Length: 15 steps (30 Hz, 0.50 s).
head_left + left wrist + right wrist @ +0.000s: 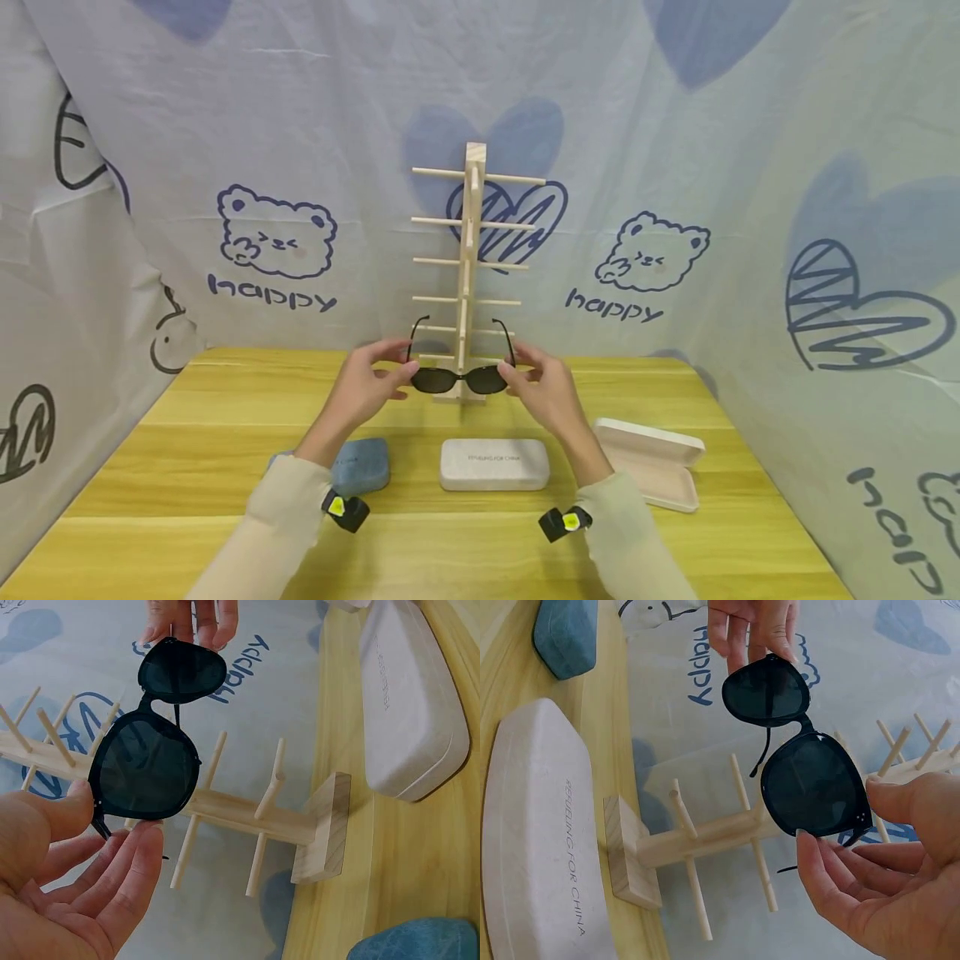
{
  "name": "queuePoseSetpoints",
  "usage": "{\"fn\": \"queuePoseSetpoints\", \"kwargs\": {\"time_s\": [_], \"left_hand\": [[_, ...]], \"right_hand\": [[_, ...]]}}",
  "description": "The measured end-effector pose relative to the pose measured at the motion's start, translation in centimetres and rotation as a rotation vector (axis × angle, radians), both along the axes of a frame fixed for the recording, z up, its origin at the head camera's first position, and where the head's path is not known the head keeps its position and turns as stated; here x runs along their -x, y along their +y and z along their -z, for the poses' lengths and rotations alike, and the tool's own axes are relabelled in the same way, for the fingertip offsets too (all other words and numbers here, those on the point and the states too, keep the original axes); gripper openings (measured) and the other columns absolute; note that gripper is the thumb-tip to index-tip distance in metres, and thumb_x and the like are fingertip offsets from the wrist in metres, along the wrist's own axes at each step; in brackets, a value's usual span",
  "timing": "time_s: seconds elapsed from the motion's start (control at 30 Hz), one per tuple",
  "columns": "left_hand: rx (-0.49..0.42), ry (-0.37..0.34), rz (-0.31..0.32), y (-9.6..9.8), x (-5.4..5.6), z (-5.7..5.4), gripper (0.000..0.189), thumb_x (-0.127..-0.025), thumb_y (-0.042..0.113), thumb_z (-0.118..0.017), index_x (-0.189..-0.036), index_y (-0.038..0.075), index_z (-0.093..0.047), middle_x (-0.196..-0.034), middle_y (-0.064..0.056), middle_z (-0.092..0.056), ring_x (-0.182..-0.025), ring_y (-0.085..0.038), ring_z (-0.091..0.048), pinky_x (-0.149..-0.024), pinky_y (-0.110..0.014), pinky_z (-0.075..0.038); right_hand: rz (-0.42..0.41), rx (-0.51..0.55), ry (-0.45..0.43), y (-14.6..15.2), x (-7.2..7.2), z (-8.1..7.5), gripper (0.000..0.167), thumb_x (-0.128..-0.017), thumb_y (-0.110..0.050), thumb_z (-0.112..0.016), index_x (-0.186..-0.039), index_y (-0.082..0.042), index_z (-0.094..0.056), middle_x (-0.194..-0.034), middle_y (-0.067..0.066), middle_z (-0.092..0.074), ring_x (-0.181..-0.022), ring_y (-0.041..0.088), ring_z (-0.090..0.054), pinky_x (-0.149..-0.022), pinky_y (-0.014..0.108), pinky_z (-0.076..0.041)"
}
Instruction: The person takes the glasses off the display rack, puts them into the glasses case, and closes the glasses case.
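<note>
A pair of black sunglasses [461, 380] is held up between both hands, its temples unfolded and pointing toward the stand. My left hand [364, 379] pinches the left end of the frame between thumb and fingers. At the opposite end, my right hand [546, 385] pinches the frame the same way. Just behind the sunglasses rises a wooden display stand [471, 250] with several rows of pegs; its base [322, 829] rests on the table. The wrist views show both dark lenses facing me, apart from the pegs as far as I can tell.
On the wooden table [420, 550] lie a closed white glasses case [495, 465] in the middle and a blue glasses case [362, 467] by the left forearm, which partly hides it. An open white case [651, 467] sits at the right. Patterned cloth [360, 108] hangs behind.
</note>
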<state>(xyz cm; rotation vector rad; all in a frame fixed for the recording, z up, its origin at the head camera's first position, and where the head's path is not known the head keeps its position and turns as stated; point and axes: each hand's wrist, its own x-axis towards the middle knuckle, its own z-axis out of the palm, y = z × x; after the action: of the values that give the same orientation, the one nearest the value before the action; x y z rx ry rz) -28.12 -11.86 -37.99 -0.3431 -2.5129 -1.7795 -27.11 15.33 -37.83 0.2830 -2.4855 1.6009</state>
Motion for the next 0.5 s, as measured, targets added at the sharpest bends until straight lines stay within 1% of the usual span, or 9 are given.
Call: {"fn": "queuePoseSetpoints", "kwargs": {"time_s": [0.03,0.23,0.4,0.5], "left_hand": [[-0.001,-0.003,0.003,0.0,-0.2,0.0,0.050,-0.101,0.014,-0.067,-0.148,0.001,-0.053,-0.130,-0.026,-0.061,-0.102,-0.037,-0.075,-0.080,-0.042,-0.066],[0.016,-0.014,0.025,-0.1,-1.1,0.2,0.055,-0.101,0.014,-0.068,-0.151,0.000,-0.050,-0.128,-0.026,-0.063,-0.101,-0.034,-0.077,-0.081,-0.041,-0.066],[0.020,-0.038,0.037,-0.3,-1.8,0.3,0.056,-0.100,0.014,-0.068,-0.152,0.002,-0.049,-0.125,-0.022,-0.064,-0.101,-0.035,-0.077,-0.082,-0.039,-0.066],[0.025,-0.043,0.042,-0.3,-2.2,0.3,0.057,-0.100,0.014,-0.069,-0.152,0.003,-0.049,-0.124,-0.020,-0.065,-0.099,-0.031,-0.077,-0.083,-0.038,-0.065]], "right_hand": [[0.001,0.003,0.002,0.0,-0.1,0.0,0.054,-0.099,-0.018,-0.070,-0.147,0.003,-0.054,-0.132,0.024,-0.068,-0.094,0.036,-0.076,-0.077,0.033,-0.065],[-0.004,0.020,0.019,0.0,-1.0,0.4,0.052,-0.099,-0.012,-0.070,-0.145,0.004,-0.055,-0.125,0.024,-0.071,-0.091,0.033,-0.075,-0.074,0.033,-0.066],[-0.016,0.019,0.031,0.2,-1.6,0.5,0.051,-0.098,-0.009,-0.070,-0.144,0.006,-0.055,-0.121,0.023,-0.072,-0.091,0.032,-0.073,-0.075,0.035,-0.066],[-0.017,0.009,0.033,0.3,-1.9,0.5,0.052,-0.097,-0.009,-0.071,-0.144,0.006,-0.055,-0.119,0.022,-0.072,-0.090,0.031,-0.073,-0.074,0.033,-0.065]]}}
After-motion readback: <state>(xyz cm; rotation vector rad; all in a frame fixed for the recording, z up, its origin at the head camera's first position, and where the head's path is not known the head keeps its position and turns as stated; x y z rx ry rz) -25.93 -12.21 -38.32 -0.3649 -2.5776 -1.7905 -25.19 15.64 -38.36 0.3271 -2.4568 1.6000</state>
